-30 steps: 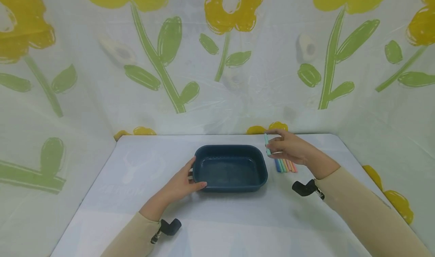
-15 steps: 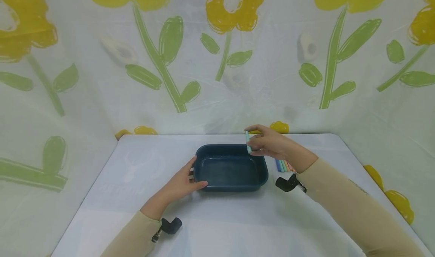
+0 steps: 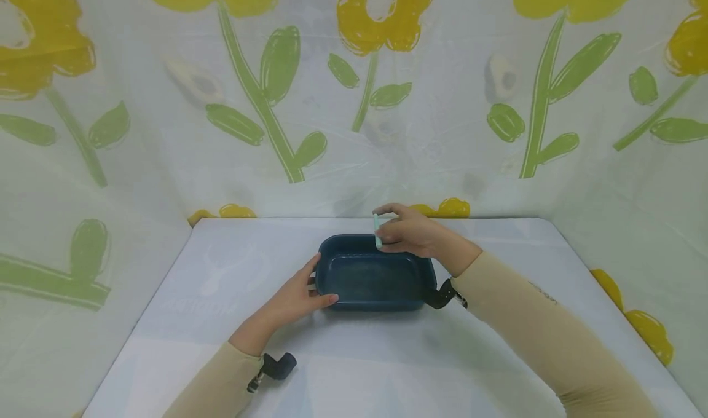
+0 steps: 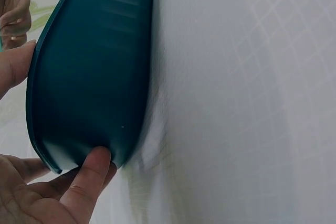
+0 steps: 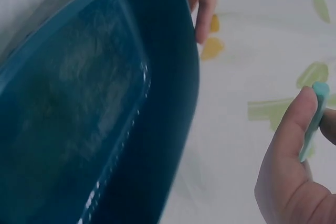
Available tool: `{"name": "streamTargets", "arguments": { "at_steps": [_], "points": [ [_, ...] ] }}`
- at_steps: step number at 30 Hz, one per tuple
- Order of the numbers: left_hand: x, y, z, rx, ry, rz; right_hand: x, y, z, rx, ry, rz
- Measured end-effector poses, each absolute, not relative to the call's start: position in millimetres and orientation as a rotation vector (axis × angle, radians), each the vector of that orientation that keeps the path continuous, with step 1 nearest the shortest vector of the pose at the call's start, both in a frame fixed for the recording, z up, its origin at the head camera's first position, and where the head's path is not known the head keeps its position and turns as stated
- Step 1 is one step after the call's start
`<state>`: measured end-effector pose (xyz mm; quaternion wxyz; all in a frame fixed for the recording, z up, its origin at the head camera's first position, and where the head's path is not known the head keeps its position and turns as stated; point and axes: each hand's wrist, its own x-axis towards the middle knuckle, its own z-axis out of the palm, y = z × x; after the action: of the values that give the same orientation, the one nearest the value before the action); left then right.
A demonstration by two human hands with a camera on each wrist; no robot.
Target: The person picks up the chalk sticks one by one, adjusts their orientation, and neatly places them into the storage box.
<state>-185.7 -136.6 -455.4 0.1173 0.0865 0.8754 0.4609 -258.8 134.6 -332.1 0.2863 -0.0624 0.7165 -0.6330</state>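
Note:
A dark blue rectangular basin (image 3: 365, 306) stands on the white table. My left hand (image 3: 289, 298) grips its left end, with the thumb on the near rim. In the left wrist view, fingertips press against the outer wall of the basin (image 4: 89, 77). Over the far rim of the basin, my right hand (image 3: 413, 233) pinches a mint-green chalk-like stick (image 3: 377, 230) held nearly upright. The right wrist view shows this stick (image 5: 315, 121) between thumb and finger, apart from the basin.
A flower-printed curtain (image 3: 354, 160) hangs behind the white table (image 3: 232, 264) and along both sides. Black wrist mounts (image 3: 279, 366) stick out from both sleeves; the right one overlaps the basin's near right corner.
My right hand has carried the mint-green stick leftward from beside the basin to above its far rim. The row of coloured sticks to the right is now hidden by my arm. Left hand unmoved.

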Motion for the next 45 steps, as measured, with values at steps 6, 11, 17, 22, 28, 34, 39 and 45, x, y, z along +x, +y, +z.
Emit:
{"name": "streamTargets", "arguments": {
  "at_steps": [6,11,17,22,28,34,39,45],
  "points": [
    [-186,-137,-454,0.252,2.546,1.349,-261,113,-349,-0.131,1.911,-1.684],
    [-185,-137,-454,0.259,2.551,1.346,-261,99,-365,-0.085,1.893,-1.68],
    [-185,-137,-453,0.272,2.552,1.356,-265,90,-387,-0.052,1.872,-1.665],
    [-185,-137,-454,0.26,2.548,1.354,-265,87,-405,-0.025,1.886,-1.63],
    [-185,-137,-453,0.249,2.55,1.349,-265,87,-419,0.026,1.936,-1.593],
    [-184,-137,-452,0.24,2.55,1.353,-263,86,-428,0.048,2.008,-1.522],
    [-184,-137,-451,0.235,2.551,1.355,-260,82,-434,0.022,2.072,-1.464],
    [-185,-137,-453,0.237,2.547,1.365,-257,78,-438,0.001,2.177,-1.378]
  ]
}}
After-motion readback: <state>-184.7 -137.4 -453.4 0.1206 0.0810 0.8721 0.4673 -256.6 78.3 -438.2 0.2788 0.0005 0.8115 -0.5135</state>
